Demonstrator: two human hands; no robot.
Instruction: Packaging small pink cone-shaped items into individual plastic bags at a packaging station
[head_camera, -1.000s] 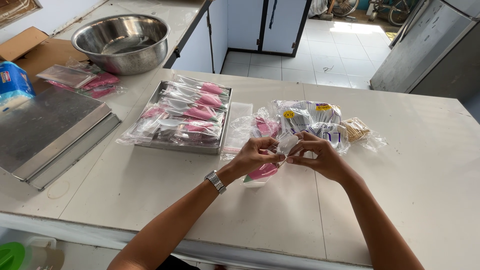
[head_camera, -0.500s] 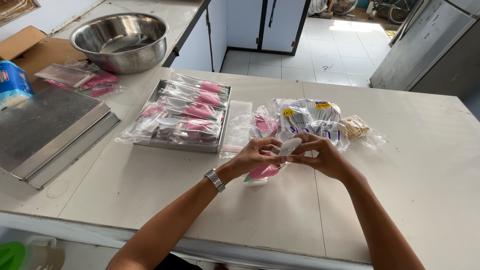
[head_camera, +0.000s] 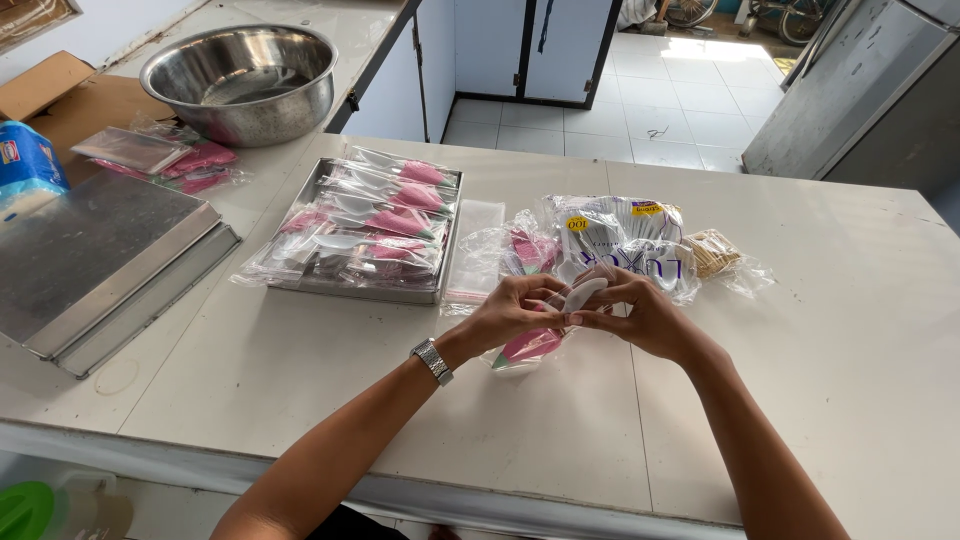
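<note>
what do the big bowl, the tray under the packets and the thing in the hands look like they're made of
Bowl: likely stainless steel, a shiny grey wall with reflections. Tray: metal too by its look, with a duller grey rim. Both hands, left hand and right hand, hold a white spoon, probably plastic, smooth and matte, going into a clear, glossy, crinkly sleeve, seemingly thin plastic film.

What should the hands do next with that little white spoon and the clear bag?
Probably slide the white plastic spoon deeper into the small clear bag. Both the left hand and right hand pinch it at the bag's mouth, a pink napkin already sits inside, and the tray holds finished packets packed alike.
</note>
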